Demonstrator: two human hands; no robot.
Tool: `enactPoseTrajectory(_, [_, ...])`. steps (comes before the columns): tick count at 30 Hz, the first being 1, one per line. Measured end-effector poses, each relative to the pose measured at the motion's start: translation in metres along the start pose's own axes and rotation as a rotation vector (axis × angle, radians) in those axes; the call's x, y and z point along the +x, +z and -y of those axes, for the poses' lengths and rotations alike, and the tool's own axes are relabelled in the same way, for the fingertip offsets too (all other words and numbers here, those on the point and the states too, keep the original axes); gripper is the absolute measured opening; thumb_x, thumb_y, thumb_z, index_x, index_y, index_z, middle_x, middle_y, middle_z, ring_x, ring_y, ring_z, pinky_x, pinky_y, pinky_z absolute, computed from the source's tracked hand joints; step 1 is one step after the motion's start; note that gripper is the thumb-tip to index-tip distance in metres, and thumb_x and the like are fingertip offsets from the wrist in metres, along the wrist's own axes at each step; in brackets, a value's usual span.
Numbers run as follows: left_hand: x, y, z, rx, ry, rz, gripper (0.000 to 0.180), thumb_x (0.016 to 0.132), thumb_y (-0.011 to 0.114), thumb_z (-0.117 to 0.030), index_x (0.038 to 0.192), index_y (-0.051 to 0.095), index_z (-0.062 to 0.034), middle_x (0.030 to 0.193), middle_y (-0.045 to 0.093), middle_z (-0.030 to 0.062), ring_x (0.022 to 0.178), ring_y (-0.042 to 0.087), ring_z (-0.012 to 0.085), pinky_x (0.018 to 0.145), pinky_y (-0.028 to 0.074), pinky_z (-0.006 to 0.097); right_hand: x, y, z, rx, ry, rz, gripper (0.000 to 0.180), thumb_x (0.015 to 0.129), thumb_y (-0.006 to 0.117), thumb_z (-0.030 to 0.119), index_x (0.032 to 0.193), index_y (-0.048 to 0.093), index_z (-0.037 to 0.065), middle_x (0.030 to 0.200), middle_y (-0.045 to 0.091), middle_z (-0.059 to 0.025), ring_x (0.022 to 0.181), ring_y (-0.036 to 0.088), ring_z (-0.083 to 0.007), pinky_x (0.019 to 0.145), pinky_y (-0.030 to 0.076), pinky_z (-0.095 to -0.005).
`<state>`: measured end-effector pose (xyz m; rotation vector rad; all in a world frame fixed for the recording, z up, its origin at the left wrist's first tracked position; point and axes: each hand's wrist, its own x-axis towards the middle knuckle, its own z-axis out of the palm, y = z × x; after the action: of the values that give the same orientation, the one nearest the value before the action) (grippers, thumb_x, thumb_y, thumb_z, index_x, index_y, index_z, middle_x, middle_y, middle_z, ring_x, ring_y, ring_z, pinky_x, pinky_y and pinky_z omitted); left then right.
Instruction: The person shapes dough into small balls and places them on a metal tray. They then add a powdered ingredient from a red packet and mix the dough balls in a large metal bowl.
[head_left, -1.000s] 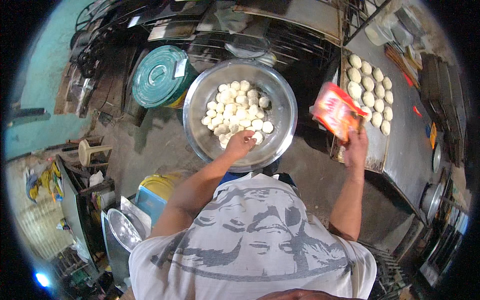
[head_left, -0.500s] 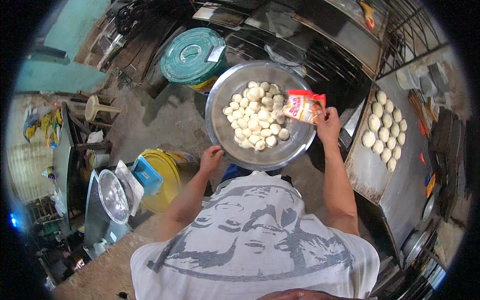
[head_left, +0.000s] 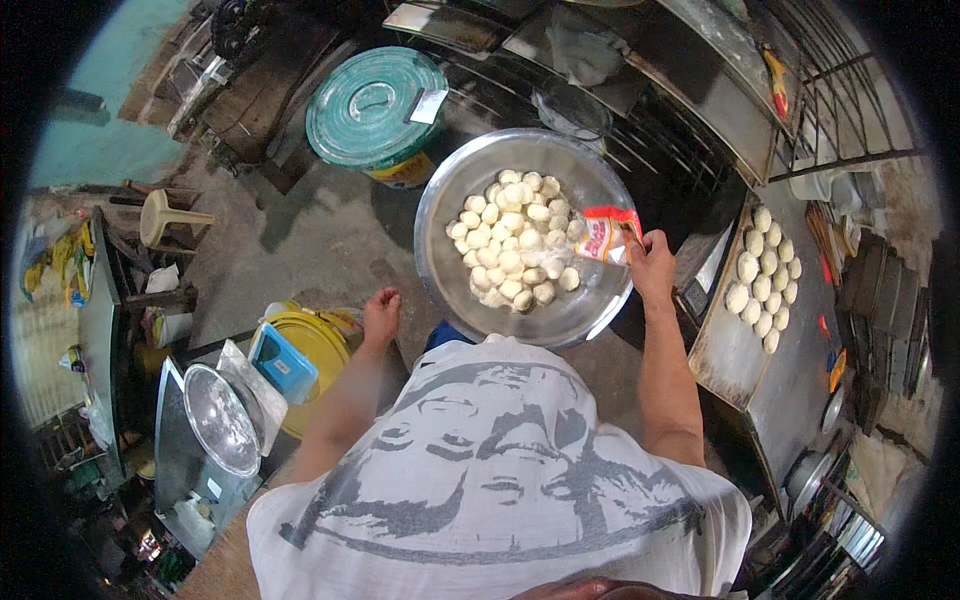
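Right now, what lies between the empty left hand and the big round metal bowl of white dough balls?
In the head view, only bare grey floor separates the left hand from the metal bowl; the right hand holds a red-and-white packet over the bowl.

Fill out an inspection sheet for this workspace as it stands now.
Surface: tray table, metal, dough balls in rows.
Job's things: metal bowl with white dough balls; red and white packet tilted above it.
Clutter: green lidded bucket, yellow bucket, weighing scale.
Grippers: right hand grips the packet; left hand empty, beside the bowl.
Cables: nothing seen.
Surroundings: concrete floor, plastic stool, metal racks.
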<state>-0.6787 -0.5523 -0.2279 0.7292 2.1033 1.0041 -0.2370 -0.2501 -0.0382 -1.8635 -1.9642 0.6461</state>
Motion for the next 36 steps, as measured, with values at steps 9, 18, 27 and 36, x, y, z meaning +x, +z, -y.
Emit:
enactPoseTrajectory(9, [0.096,-0.039,-0.031,-0.101,0.14,0.037,0.024,0.092,0.066,-0.011,0.112,0.069,0.0005,0.1,0.072,0.0109,0.091,0.067,0.0189,0.085,0.053,0.033,-0.002,0.081,0.072,0.197,0.005,-0.071,0.027,0.085,0.077,0.025,0.091,0.061,0.003,0.081,0.066,-0.0158,0.074,0.065,-0.028,0.068,0.052,-0.0397])
enactPoseTrajectory(18, [0.094,0.029,-0.162,-0.028,0.447,0.307,0.038,0.088,0.073,-0.016,0.12,0.061,0.0013,0.122,0.06,0.0175,0.113,0.058,0.0321,0.1,0.046,0.044,0.011,0.127,0.107,-0.182,-0.325,0.247,0.018,0.082,0.062,0.009,0.097,0.069,0.003,0.103,0.066,-0.0168,0.098,0.067,-0.0365,0.083,0.057,-0.0461])
enactPoseTrajectory(27, [0.126,0.131,-0.196,0.224,0.443,0.74,0.035,0.094,0.071,-0.023,0.12,0.063,-0.002,0.116,0.067,0.0169,0.099,0.064,0.0229,0.089,0.05,0.038,-0.02,0.07,0.115,0.238,-0.273,0.471,0.047,0.079,0.078,0.049,0.082,0.066,0.004,0.081,0.065,-0.019,0.08,0.066,-0.0381,0.071,0.049,-0.0475])
enactPoseTrajectory(36, [0.097,0.153,-0.212,0.211,0.642,0.342,0.057,0.094,0.064,-0.015,0.141,0.045,0.0095,0.144,0.048,0.0263,0.132,0.05,0.0351,0.109,0.041,0.042,-0.049,0.037,0.058,-0.106,-0.273,0.37,0.027,0.096,0.059,0.035,0.102,0.069,0.012,0.089,0.07,-0.0148,0.082,0.069,-0.0366,0.074,0.053,-0.0491])
